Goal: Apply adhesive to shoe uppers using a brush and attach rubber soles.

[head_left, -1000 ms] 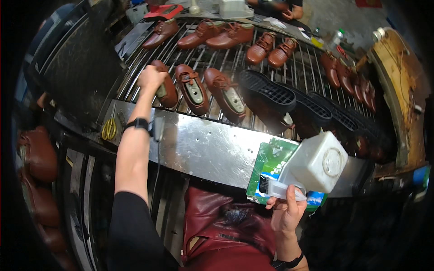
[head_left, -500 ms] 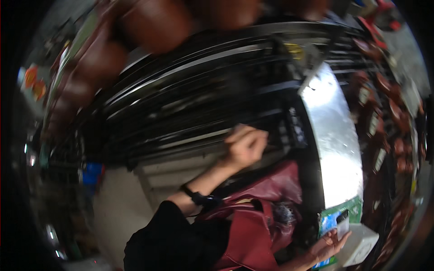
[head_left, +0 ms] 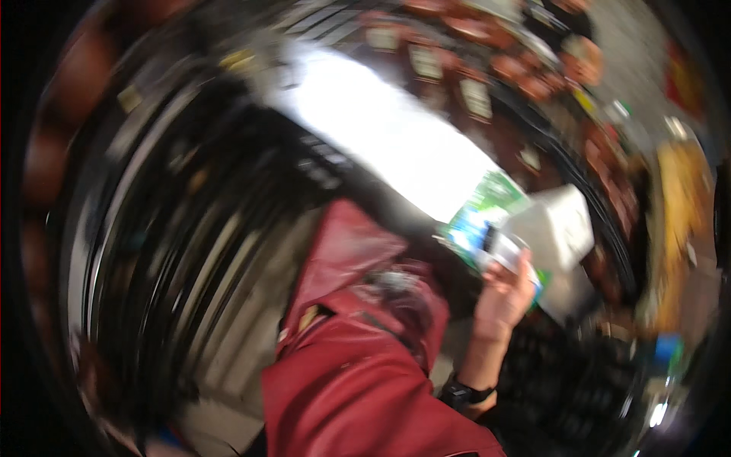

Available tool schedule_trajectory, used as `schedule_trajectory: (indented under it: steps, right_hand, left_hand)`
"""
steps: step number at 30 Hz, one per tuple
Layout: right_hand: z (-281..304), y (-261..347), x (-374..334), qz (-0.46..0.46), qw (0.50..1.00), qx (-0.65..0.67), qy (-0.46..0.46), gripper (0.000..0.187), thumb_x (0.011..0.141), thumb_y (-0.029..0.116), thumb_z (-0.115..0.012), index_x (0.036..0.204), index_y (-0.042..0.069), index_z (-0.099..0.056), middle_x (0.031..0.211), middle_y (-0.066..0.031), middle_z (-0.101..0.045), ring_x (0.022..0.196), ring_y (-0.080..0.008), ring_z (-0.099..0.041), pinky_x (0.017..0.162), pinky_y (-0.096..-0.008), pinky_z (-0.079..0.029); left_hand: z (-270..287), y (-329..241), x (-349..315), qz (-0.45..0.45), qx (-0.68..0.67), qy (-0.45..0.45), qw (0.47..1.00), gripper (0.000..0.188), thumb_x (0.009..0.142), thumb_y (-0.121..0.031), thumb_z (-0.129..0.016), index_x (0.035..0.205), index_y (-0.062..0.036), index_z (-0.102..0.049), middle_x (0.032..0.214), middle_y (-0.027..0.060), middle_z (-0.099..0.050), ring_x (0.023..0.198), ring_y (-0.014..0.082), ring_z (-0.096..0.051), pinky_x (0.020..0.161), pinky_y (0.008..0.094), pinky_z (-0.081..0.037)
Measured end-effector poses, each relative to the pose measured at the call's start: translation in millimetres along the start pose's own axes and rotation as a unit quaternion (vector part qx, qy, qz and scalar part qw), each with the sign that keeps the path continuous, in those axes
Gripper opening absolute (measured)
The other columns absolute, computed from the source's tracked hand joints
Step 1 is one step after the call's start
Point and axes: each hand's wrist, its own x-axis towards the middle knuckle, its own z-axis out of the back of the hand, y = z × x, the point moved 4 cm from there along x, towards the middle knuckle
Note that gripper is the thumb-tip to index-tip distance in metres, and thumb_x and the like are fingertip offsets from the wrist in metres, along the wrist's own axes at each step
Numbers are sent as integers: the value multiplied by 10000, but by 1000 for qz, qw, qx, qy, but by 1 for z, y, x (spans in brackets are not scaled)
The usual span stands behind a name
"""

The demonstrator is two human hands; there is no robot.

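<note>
My right hand is raised at right of centre, with a black band round its wrist. Its fingers are closed round a small white-and-black thing, too blurred to name more closely. Just beyond the fingertips lies a green-and-blue printed sheet or packet at the near end of a bright metal plate. Beside the hand stands a white box-like block. The dark red leather apron I wear fills the lower middle. My left hand is out of sight.
Dark metal bars of a rack run along the left. Brown glossy pieces with white patches sit beyond the plate. Another person shows at the upper right. A yellowish upright object stands at the right.
The view has swung to the right. My left fist, earlier over the rack, has left the picture. My right hand still holds the small white-and-black thing and shows nearer the middle.
</note>
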Motion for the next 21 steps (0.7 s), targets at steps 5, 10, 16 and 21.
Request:
schedule_trajectory:
  steps: [5, 10, 16, 21]
  right_hand:
    - [49, 22, -1, 204, 967, -115, -103, 201, 1026, 168, -724, 1071, -21, -673, 831, -116, -718, 578, -154, -659, 459, -273, -497]
    - [78, 6, 23, 256, 905, -328, -85, 186, 1006, 124, -750, 1064, -49, -710, 767, -60, -705, 588, -104, -648, 489, -238, -493]
    - [59, 8, 10, 233, 916, -305, -120, 197, 1013, 141, -745, 1055, -49, -710, 764, -58, -709, 585, -101, -654, 498, -232, -503]
    - [51, -7, 14, 58, 982, -77, -163, 194, 1022, 143, -725, 971, -41, -689, 766, -97, -708, 561, -146, -668, 472, -276, -541]
  left_hand:
    - [-290, -243, -7, -15, -344, 282, 896, 673, 935, -346, -693, 1502, -37, -505, 1509, 175, -556, 1359, 360, -546, 1139, 508, -434]
    - [-246, -613, -78, 45, -490, 440, 751, 740, 906, -290, -742, 1554, -58, -472, 1543, 142, -541, 1392, 297, -537, 1177, 462, -418]
    - [-376, -713, -120, 65, -651, 592, 470, 816, 830, -229, -838, 1515, 23, -473, 1461, 160, -590, 1302, 315, -604, 1158, 501, -471]
    - [-327, -839, -157, -245, -440, 606, 616, 734, 794, -106, -897, 1420, 53, -549, 1345, 178, -648, 1206, 321, -672, 1125, 503, -517]
